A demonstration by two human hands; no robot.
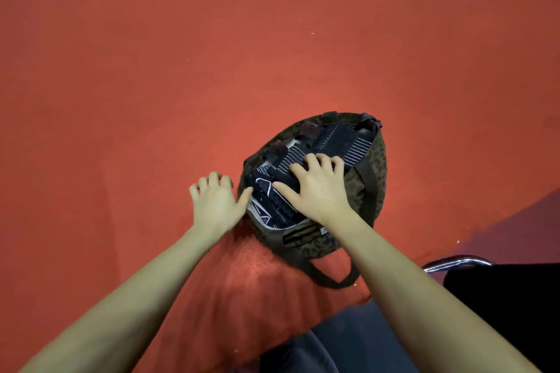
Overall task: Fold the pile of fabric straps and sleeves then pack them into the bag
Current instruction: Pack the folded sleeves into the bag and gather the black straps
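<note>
Red cloth covers the counter (pixel 151 70). On it the leopard-print bag (pixel 375 179) stands open. The left hand (pixel 216 201) has loosely curled fingers, its thumb at the rim, holding nothing. The right hand (pixel 318 186), fingers spread, presses on the dark folded fabrics (pixel 330 139) inside the bag.

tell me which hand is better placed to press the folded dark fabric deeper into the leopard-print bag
Right. The right hand already lies spread on the folded dark fabric inside the leopard-print bag; the left hand is outside, at its rim.
</note>
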